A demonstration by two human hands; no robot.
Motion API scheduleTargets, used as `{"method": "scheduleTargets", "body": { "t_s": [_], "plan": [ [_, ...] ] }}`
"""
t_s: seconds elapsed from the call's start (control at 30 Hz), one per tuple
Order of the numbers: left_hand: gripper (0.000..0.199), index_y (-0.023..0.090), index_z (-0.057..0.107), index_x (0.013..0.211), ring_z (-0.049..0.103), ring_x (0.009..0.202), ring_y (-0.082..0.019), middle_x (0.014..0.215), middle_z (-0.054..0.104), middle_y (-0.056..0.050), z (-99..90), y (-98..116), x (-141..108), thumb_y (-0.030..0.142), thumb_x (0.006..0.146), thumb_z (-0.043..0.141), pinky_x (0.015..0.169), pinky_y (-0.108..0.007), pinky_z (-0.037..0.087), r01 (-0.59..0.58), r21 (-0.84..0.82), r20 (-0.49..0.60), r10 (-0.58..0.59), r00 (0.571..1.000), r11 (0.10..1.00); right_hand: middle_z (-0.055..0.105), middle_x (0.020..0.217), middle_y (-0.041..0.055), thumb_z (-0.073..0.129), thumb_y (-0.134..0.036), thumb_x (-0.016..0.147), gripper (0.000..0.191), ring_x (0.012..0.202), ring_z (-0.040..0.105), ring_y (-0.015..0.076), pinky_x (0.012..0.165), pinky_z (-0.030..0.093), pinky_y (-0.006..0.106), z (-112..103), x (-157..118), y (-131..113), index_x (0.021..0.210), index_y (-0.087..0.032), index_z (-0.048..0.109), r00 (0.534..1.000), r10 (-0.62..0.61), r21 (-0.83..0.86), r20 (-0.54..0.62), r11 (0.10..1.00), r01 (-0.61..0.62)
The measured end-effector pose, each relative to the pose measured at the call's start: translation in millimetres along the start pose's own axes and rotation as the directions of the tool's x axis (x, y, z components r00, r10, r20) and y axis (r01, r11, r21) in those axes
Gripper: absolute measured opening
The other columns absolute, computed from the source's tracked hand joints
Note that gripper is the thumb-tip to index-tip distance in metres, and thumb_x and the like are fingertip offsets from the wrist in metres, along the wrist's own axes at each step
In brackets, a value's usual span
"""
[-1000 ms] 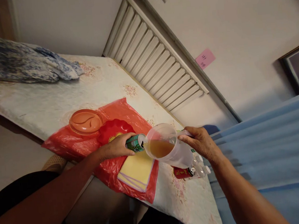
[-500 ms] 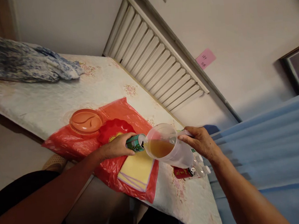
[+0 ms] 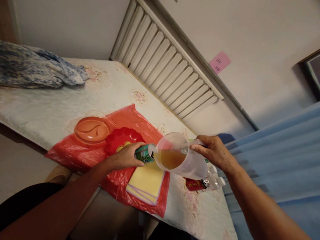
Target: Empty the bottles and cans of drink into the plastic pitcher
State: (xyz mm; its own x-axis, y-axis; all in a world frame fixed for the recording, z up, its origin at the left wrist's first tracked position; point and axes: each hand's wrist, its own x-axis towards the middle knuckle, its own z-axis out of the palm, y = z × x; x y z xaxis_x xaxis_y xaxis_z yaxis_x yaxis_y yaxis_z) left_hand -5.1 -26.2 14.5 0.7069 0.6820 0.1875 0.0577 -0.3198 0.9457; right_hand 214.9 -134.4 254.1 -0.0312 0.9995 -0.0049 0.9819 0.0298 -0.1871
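My left hand (image 3: 127,156) is closed around a green drink can (image 3: 144,153), whose open top faces the lip of a translucent plastic pitcher (image 3: 198,164). My right hand (image 3: 213,149) grips the pitcher by its handle, holding it tilted toward the can. Amber liquid (image 3: 173,158) lies inside the pitcher and reaches its lip. Beneath the can are a folded yellow cloth (image 3: 147,184) and a red scalloped plate (image 3: 122,137), both on a red plastic sheet (image 3: 79,156). An orange divided dish (image 3: 92,130) sits farther left on the sheet.
A red can (image 3: 195,184) and clear bottles with white caps (image 3: 215,178) lie beside the pitcher on the flowered tablecloth (image 3: 118,88). Bunched blue-and-white fabric (image 3: 34,67) covers the far left. A radiator (image 3: 166,60) borders the table's back; a blue curtain (image 3: 285,162) hangs at right.
Hardly anything differs. Both hands keep the can and the tilted pitcher in nearly the same place.
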Motion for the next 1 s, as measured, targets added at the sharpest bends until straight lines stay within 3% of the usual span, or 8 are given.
{"method": "scheduleTargets", "body": {
  "t_s": [0.23, 1.0],
  "plan": [
    [0.065, 0.024, 0.058, 0.128, 0.061, 0.116, -0.031, 0.121, 0.068, -0.006, -0.7, 0.4, 0.5, 0.029, 0.064, 0.072, 0.094, -0.038, 0.048, -0.010, 0.001, 0.005, 0.010, 1.000, 1.000, 0.034, 0.057, -0.0045, 0.058, -0.068, 0.083, 0.055, 0.055, 0.031, 0.0103, 0.048, 0.024, 0.023, 0.3, 0.6, -2.3, 0.060, -0.020, 0.046, 1.000, -0.008, 0.008, -0.008, 1.000, 0.008],
    [0.065, 0.023, 0.057, 0.126, 0.063, 0.111, -0.029, 0.120, 0.068, -0.006, 1.3, -4.9, 3.0, 0.035, 0.064, 0.072, 0.092, -0.038, 0.050, 0.007, 0.019, -0.001, -0.006, 1.000, 1.000, 0.042, 0.057, -0.0023, 0.058, -0.069, 0.083, 0.055, 0.057, 0.036, 0.0117, 0.049, 0.026, 0.024, 0.9, 1.8, 0.0, 0.063, -0.019, 0.055, 1.000, -0.018, 0.006, -0.018, 1.000, 0.018]
  ]
}}
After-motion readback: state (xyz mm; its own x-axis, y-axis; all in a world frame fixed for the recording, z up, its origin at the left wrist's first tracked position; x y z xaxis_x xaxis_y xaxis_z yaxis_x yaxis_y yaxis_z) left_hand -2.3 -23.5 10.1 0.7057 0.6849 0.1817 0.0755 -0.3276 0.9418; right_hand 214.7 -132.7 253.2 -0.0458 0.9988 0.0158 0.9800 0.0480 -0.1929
